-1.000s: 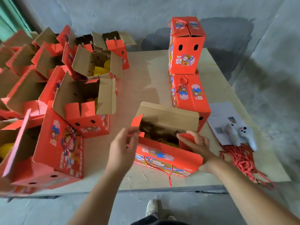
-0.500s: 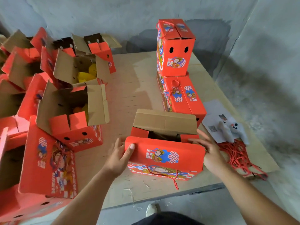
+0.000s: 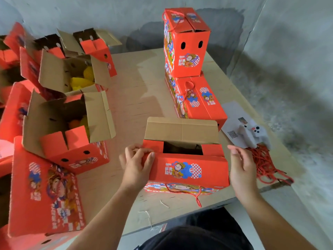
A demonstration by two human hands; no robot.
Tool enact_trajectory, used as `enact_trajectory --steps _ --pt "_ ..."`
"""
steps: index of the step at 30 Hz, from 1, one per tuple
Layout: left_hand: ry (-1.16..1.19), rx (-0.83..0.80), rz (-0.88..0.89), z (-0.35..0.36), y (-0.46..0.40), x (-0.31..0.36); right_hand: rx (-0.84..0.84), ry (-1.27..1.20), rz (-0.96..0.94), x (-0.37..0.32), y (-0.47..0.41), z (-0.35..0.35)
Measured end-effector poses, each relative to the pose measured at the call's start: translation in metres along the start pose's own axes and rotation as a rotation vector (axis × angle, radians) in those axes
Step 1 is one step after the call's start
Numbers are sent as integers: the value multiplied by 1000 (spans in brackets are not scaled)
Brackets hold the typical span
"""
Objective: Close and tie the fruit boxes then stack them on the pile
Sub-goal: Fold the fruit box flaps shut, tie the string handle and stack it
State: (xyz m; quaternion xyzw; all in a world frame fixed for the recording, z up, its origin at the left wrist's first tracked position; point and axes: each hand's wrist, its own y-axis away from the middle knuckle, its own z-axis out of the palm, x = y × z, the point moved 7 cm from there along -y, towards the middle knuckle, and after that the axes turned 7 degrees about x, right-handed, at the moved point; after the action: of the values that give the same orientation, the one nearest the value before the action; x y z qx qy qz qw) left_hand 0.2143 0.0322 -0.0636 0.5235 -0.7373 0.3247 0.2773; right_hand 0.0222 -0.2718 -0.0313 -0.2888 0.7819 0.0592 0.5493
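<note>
Folded down now, the glossy red cardboard flap sits pinched in left hand's grip; right hand flat.

the pale plywood surface carries open red fruit boxes at left, a half-closed box at the near edge, two stacked tied boxes behind, papers and red cord at right.
</note>
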Motion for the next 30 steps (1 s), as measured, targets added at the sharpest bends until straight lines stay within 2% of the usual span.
enact_trajectory --steps 1,3,5,9,12,17,19,21,25,27,30 --pt "-67 29 54 -1 -1 5 25 51 -104 -7 2 -2" --pt "-174 60 151 -3 -2 14 -87 259 -387 -24 8 10" --pt "-228 62 240 -4 -2 20 -191 474 -531 -25 19 29" --pt "-268 57 289 -9 0 27 -143 574 -472 -21 24 39" --pt "-337 -23 178 -4 -1 29 -151 634 -447 -19 18 45" --pt "-415 -150 -41 8 -4 22 -263 745 -295 -10 14 55" --pt "-328 -174 -65 11 -5 19 -265 698 -203 -5 11 54" --pt "-245 -183 -34 13 -6 19 -292 566 -18 4 -2 52" --pt "-155 -171 41 12 -7 19 -313 31 358 4 -25 65" --pt "-92 -110 21 10 -8 15 -238 -135 433 5 -26 67" --pt "62 -66 -28 10 -6 13 -78 -176 475 16 -26 52"
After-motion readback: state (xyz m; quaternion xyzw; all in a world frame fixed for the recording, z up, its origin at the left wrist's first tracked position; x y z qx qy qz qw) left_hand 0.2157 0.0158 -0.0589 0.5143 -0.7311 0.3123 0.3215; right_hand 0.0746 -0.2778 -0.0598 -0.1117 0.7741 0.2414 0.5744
